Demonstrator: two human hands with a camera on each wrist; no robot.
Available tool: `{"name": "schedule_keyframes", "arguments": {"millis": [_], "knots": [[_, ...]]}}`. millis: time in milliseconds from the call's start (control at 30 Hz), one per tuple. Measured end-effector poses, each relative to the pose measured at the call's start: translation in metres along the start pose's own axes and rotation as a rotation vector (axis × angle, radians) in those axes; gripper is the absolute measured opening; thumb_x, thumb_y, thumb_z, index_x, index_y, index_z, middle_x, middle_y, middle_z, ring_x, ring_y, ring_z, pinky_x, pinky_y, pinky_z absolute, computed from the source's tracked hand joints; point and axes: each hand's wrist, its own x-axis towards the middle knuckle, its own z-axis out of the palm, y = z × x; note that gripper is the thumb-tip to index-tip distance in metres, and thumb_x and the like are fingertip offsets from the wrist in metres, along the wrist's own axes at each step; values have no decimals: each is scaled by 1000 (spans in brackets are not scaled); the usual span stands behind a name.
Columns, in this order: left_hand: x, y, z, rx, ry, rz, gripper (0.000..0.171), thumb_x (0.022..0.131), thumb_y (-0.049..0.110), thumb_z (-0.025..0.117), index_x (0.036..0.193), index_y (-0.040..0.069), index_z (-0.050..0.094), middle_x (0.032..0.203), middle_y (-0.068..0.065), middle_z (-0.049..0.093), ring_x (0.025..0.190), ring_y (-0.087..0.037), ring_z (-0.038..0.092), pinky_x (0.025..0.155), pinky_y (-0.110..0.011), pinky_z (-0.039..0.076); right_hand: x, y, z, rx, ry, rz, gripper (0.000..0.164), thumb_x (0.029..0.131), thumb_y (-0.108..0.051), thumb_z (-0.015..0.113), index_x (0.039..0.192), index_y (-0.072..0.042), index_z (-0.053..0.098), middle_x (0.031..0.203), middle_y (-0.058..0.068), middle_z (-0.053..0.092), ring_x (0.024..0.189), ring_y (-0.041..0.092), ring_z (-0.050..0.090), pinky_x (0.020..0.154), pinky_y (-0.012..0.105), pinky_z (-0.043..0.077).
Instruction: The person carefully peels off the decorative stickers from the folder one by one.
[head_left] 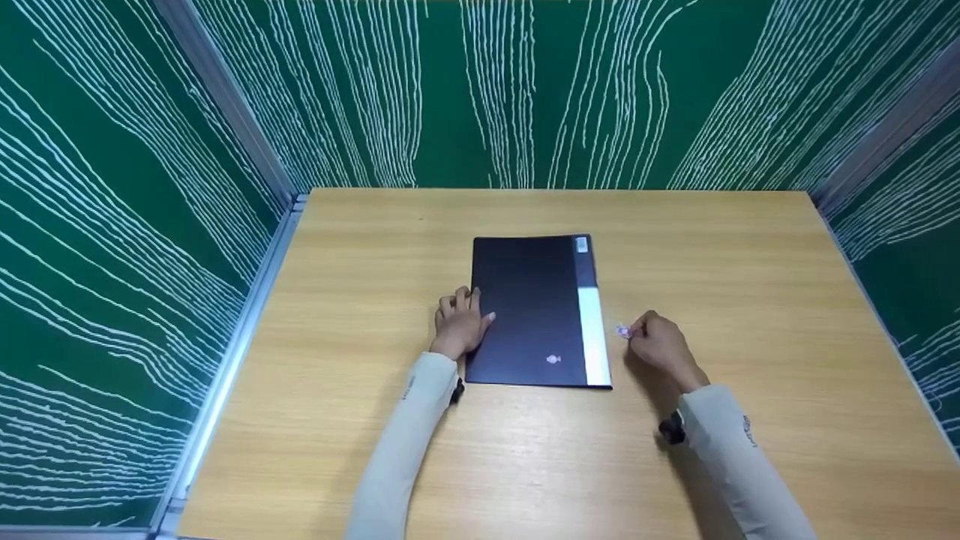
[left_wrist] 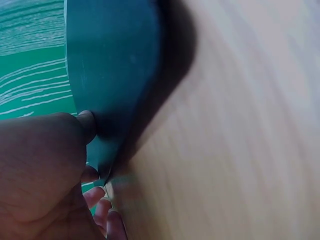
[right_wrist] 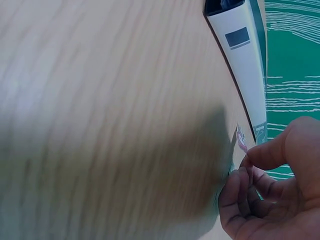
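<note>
A dark folder lies on the table, a white strip along its right side and a small light sticker-like mark low on its cover. My left hand rests at the folder's left edge, its thumb on the cover and the other fingers extended by the edge. To the right of the folder, my right hand pinches a small, clear piece with a pinkish print, likely a sticker, between thumb and fingertips. In the right wrist view that piece is close to the folder's white spine, apparently apart from it.
The wooden table surrounds the folder on all sides. Green panels with white wavy lines stand at the back and both sides, with metal posts at the corners. A dark wrist device sits at the right sleeve.
</note>
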Motion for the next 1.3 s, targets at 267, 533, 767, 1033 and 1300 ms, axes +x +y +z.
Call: {"name": "schedule_keyframes", "arguments": {"millis": [267,533,767,1033,1300], "knots": [[1,0,1,-5,-16,-7,67,105,51,31,160,15,16,162,-10,16,141,-40,22,112,-52,31,-2,4,0,-37,55,-48,15,94,-9,50,94,5,54,86,16,58,75,26,53,66,34,44],[2,1,-1,3,-32,-14,67,106,51,29,161,17,13,164,-9,12,141,-39,20,114,-52,29,-3,7,2,-35,74,-57,19,95,-15,57,92,3,54,81,12,57,70,22,52,61,29,39],[0,3,-3,6,-34,-21,67,106,51,30,161,17,13,163,-9,13,142,-38,20,113,-51,30,-4,7,3,-45,72,-13,22,96,-18,57,94,4,54,82,12,55,70,22,51,59,28,39],[-2,3,-5,16,-27,-11,66,106,51,29,161,16,14,164,-10,13,143,-40,22,114,-52,30,-4,6,3,-35,66,17,21,97,-18,57,95,3,54,85,13,55,73,23,52,60,29,40],[1,1,0,4,-41,-20,67,106,51,29,161,17,12,164,-9,12,144,-39,20,115,-52,29,-6,8,5,-11,82,-4,19,96,-16,55,95,4,54,86,15,57,73,24,53,60,28,41]]}}
